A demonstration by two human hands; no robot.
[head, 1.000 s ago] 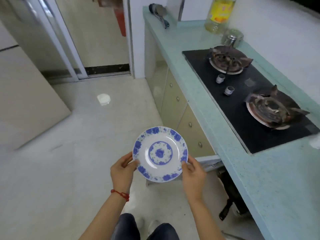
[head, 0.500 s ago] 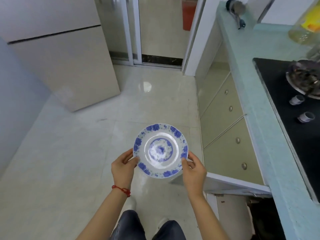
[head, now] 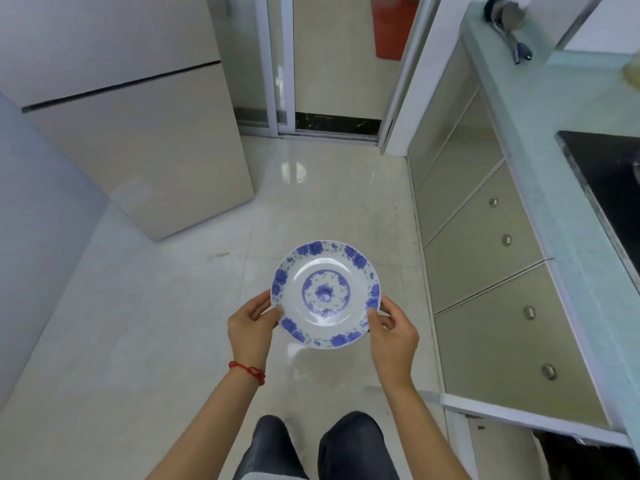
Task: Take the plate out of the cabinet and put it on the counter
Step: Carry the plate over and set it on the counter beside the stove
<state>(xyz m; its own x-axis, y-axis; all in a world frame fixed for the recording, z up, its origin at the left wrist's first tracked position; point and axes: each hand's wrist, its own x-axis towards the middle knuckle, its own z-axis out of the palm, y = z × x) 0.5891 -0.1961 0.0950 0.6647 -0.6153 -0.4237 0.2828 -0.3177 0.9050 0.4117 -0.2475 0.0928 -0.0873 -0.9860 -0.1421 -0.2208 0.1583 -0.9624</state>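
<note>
Pale tiled floor [head: 145,341] fills the frame; the counter [head: 561,188] runs down the right. At centre, the empty plate [head: 327,294] is gripped at its rim by left hand [head: 251,329] and right hand [head: 393,337], fingers curled.

home kitchen | counter [head: 554,133] | hob [head: 609,168] | drawers [head: 485,244] | fridge [head: 138,133] | tiled floor [head: 138,323]

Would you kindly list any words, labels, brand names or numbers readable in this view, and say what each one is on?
None can be read.
The plate, held by the left hand and right hand, carries only a blue floral pattern, no lettering.
The cabinet drawers, fridge and counter show no labels.
</note>
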